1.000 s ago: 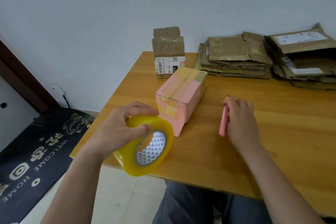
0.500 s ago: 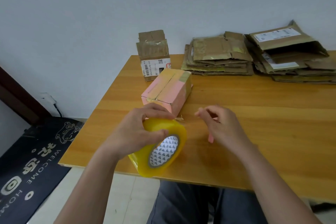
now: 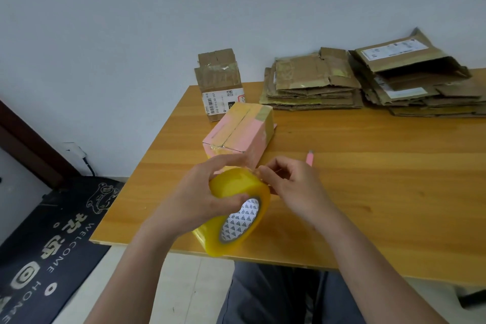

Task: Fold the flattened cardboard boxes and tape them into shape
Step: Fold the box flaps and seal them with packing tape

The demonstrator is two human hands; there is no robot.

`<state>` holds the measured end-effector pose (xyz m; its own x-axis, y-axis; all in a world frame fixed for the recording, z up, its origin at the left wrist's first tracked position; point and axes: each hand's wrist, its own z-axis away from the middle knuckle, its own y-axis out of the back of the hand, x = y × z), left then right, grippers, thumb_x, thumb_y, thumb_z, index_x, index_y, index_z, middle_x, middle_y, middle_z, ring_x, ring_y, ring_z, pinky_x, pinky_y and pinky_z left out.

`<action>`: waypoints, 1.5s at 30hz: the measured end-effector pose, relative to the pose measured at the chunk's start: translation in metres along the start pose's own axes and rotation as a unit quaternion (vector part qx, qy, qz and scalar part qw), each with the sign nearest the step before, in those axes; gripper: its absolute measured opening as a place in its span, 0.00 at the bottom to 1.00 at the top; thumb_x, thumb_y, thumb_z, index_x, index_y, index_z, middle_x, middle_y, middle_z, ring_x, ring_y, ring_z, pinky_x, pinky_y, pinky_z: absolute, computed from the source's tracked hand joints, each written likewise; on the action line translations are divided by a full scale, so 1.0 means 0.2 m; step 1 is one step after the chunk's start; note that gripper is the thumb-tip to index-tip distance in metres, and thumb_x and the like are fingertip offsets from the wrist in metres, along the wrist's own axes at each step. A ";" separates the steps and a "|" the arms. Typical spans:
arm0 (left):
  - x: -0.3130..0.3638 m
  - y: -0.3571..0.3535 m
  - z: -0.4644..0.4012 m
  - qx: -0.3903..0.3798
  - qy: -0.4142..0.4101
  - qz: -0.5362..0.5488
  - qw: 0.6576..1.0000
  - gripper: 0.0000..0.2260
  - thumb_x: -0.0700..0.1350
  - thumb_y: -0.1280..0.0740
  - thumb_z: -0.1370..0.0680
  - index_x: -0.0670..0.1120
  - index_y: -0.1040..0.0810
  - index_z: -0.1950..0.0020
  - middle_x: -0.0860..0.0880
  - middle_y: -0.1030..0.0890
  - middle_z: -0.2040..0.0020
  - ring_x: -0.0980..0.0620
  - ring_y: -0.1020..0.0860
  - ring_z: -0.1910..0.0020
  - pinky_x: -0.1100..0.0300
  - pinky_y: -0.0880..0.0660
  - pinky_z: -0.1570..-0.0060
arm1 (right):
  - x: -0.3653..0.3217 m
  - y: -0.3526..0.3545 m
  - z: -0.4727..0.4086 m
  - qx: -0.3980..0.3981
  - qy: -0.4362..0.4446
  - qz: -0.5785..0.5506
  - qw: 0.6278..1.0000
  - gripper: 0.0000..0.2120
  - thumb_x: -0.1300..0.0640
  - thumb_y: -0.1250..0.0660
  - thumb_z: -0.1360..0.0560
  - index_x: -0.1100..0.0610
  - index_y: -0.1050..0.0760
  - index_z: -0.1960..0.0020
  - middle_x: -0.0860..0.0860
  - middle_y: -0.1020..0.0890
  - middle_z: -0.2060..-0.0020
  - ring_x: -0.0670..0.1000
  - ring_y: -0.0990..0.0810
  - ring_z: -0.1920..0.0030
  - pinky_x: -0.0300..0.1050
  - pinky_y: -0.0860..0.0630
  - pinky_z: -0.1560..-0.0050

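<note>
Cardboard boxes sit at three stages on our bench (image 3: pixel 368 192). One brown box (image 3: pixel 219 81) stands folded and taped at the bench's 11 o'clock corner, so we count it finished. A pink box (image 3: pixel 238 133) lies just nearer us, touching or nearly touching it; the box is in shape, with tape across its near end and a patch at its far corner, but the long centre seam on top looks open to us, so we judge it half sealed. Two stacks of flattened boxes, one (image 3: pixel 311 81) at 12 o'clock and a larger one (image 3: pixel 420 81) at 1 o'clock, are unfolded, and they are the bulk of what is left.

Our left hand (image 3: pixel 200 197) is clamped around the yellow tape roll (image 3: pixel 236 210), held above the bench's near edge just short of the pink box. Our right hand (image 3: pixel 286 184) has its fingertips (image 3: pixel 263 172) pinched together at the top of the roll, apparently on the loose tape end, though we cannot make out the tape itself. A pink cutter (image 3: pixel 309 158) lies on the bench at 1 o'clock from that hand. Drawing a strip for the pink box's seam seems the step in hand.
</note>
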<state>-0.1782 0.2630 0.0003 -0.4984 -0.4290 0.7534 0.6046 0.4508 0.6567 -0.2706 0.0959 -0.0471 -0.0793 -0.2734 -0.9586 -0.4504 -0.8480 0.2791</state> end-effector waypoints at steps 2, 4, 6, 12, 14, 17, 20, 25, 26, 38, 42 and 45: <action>-0.01 -0.01 0.04 0.059 0.028 0.008 0.998 0.41 0.61 0.22 0.38 0.66 0.36 0.28 0.65 0.33 0.33 0.60 0.28 0.38 0.65 0.24 0.51 | 0.00 -0.02 0.01 0.026 0.062 0.065 0.996 0.14 0.45 0.36 0.22 0.54 0.22 0.56 0.46 0.19 0.65 0.48 0.20 0.61 0.54 0.21 0.56; -0.04 -0.01 0.10 0.109 0.040 0.003 0.993 0.46 0.62 0.24 0.44 0.63 0.38 0.28 0.61 0.35 0.34 0.59 0.28 0.41 0.69 0.28 0.55 | -0.01 -0.03 0.02 0.050 0.102 0.105 0.988 0.15 0.44 0.39 0.22 0.54 0.23 0.57 0.45 0.19 0.65 0.45 0.21 0.64 0.47 0.24 0.57; -0.11 -0.02 0.16 0.103 0.039 0.011 0.994 0.46 0.61 0.23 0.45 0.64 0.37 0.30 0.60 0.31 0.36 0.59 0.26 0.43 0.68 0.26 0.57 | -0.01 -0.05 0.03 0.097 0.120 0.145 0.977 0.12 0.49 0.39 0.20 0.54 0.26 0.58 0.46 0.20 0.67 0.45 0.22 0.68 0.47 0.30 0.53; -0.33 0.04 0.23 0.248 -0.012 0.118 0.961 0.23 0.37 0.25 0.29 0.56 0.28 0.41 0.51 0.19 0.51 0.53 0.20 0.57 0.62 0.23 0.60 | -0.04 -0.21 0.03 0.053 0.027 -0.010 0.998 0.12 0.51 0.41 0.18 0.57 0.27 0.54 0.52 0.17 0.62 0.51 0.16 0.67 0.53 0.17 0.65; -0.37 0.17 0.24 0.269 -0.027 0.032 0.962 0.25 0.28 0.29 0.30 0.56 0.25 0.45 0.53 0.20 0.56 0.52 0.22 0.61 0.63 0.27 0.64 | -0.04 -0.33 0.04 0.015 -0.049 -0.112 0.992 0.10 0.53 0.42 0.18 0.58 0.27 0.52 0.54 0.17 0.60 0.53 0.15 0.67 0.50 0.17 0.65; -0.40 0.34 0.27 0.246 -0.040 -0.123 0.961 0.28 0.25 0.30 0.35 0.54 0.22 0.46 0.55 0.21 0.49 0.54 0.24 0.51 0.62 0.27 0.54 | -0.06 -0.43 0.00 0.013 -0.085 -0.168 0.982 0.11 0.56 0.41 0.17 0.63 0.27 0.51 0.55 0.18 0.62 0.53 0.15 0.67 0.45 0.18 0.66; -0.47 0.40 0.28 0.222 -0.044 -0.258 0.939 0.30 0.23 0.31 0.41 0.50 0.19 0.46 0.53 0.22 0.45 0.47 0.26 0.47 0.45 0.24 0.53 | -0.02 -0.44 -0.04 0.002 -0.011 -0.005 1.000 0.13 0.53 0.37 0.19 0.60 0.24 0.59 0.50 0.17 0.68 0.48 0.17 0.69 0.47 0.19 0.61; -0.42 0.35 0.20 0.165 -0.062 -0.371 0.912 0.30 0.30 0.25 0.43 0.55 0.17 0.46 0.50 0.22 0.42 0.48 0.29 0.46 0.53 0.28 0.55 | 0.09 -0.42 -0.04 -0.018 -0.051 0.271 0.961 0.14 0.45 0.33 0.24 0.51 0.23 0.65 0.47 0.19 0.70 0.44 0.21 0.67 0.48 0.22 0.59; -0.38 0.33 0.18 0.149 -0.071 -0.394 0.904 0.30 0.31 0.25 0.41 0.57 0.17 0.45 0.51 0.23 0.42 0.48 0.28 0.44 0.53 0.28 0.53 | 0.10 -0.41 -0.04 -0.021 -0.059 0.307 0.950 0.13 0.45 0.33 0.25 0.52 0.23 0.64 0.46 0.19 0.68 0.45 0.21 0.65 0.48 0.22 0.58; -0.14 0.23 0.10 0.007 -0.003 -0.407 0.913 0.26 0.58 0.41 0.31 0.61 0.25 0.33 0.60 0.31 0.30 0.57 0.37 0.29 0.56 0.42 0.27 | 0.07 -0.34 -0.03 0.023 -0.096 0.518 0.850 0.34 0.31 0.35 0.28 0.57 0.38 0.39 0.50 0.28 0.47 0.47 0.27 0.59 0.38 0.33 0.63; -0.09 0.21 0.07 0.022 0.042 -0.399 0.916 0.21 0.55 0.40 0.23 0.60 0.29 0.30 0.57 0.31 0.30 0.55 0.35 0.30 0.57 0.43 0.28 | 0.10 -0.29 -0.03 0.036 -0.074 0.466 0.881 0.33 0.39 0.32 0.26 0.57 0.41 0.33 0.50 0.26 0.44 0.48 0.23 0.52 0.39 0.29 0.58; -0.03 0.17 0.02 0.049 0.056 -0.369 0.927 0.19 0.52 0.38 0.21 0.56 0.28 0.29 0.56 0.30 0.30 0.53 0.30 0.33 0.58 0.37 0.31 | 0.11 -0.21 -0.05 0.101 -0.041 0.386 0.916 0.14 0.52 0.36 0.20 0.55 0.36 0.38 0.49 0.25 0.50 0.48 0.24 0.57 0.43 0.24 0.58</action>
<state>-0.1563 0.2841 0.0186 -0.6821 -0.7252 0.0941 0.0641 0.0689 0.9956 -0.2443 0.1217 -0.0797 -0.5055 -0.7145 -0.4837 -0.3871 -0.3132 0.8672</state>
